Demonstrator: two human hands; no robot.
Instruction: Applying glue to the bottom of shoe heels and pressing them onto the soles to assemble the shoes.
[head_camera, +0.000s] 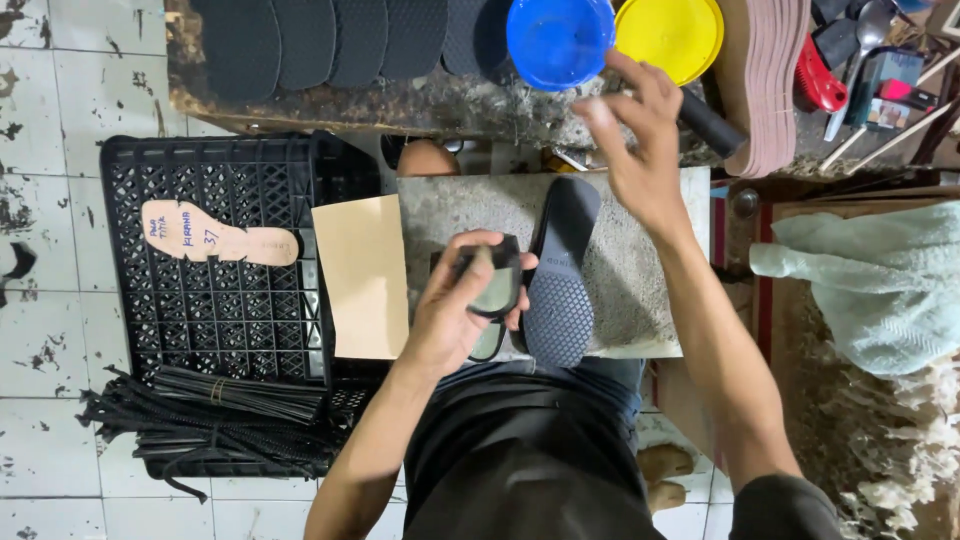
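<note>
Soles on bench: five black soles (330, 40) side by side at 11 o'clock, tread up.
Bowls: two at 12 o'clock, one blue bowl (558, 40), one yellow bowl (670, 35) just beside it.
Slab: one grey slab (630, 290) at centre, with one dark sole (562, 275) lying on it, tread up.
Left hand: left hand (462, 305) clamped around a dark sole piece (497, 290); thumb on top, fingers wrapped underneath, the piece touching the sole at its 3 o'clock.
Right hand: right hand (640, 150) raised at 1 o'clock over the slab, fingers loosely apart; a black handle (712, 125) shows behind them, whether gripped I cannot tell.
Crate: one black crate (220, 300) at 9 o'clock, bearing one tan insole pattern (215, 235) with handwriting.
Card: one tan card (365, 275) between crate and slab.
Cloth: one pale green cloth (870, 285) at 3 o'clock.
</note>
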